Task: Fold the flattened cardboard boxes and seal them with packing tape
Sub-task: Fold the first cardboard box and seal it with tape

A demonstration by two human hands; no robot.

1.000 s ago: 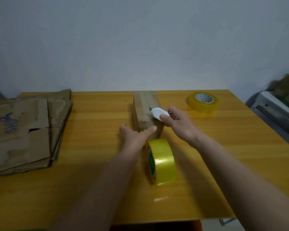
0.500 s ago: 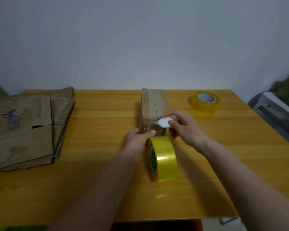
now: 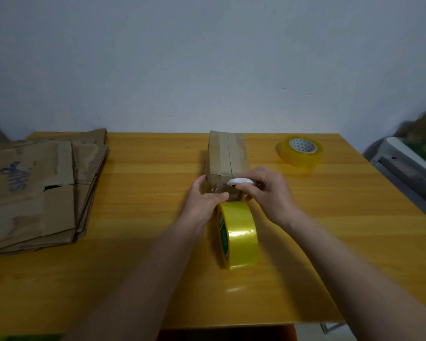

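Hands (image 3: 234, 195) above yellow wooden table (image 3: 138, 183)

Yellow-orange wooden table (image 3: 138, 242), grain running left to right, set against a pale wall. On its left end, a stack of flattened cardboard boxes (image 3: 35, 190). Near the middle, a folded cardboard box (image 3: 225, 153), long and narrow, pointing away. Just in front of it, a yellow tape roll (image 3: 239, 235) standing on edge. At the far right, a second tape roll (image 3: 301, 151) lying flat.
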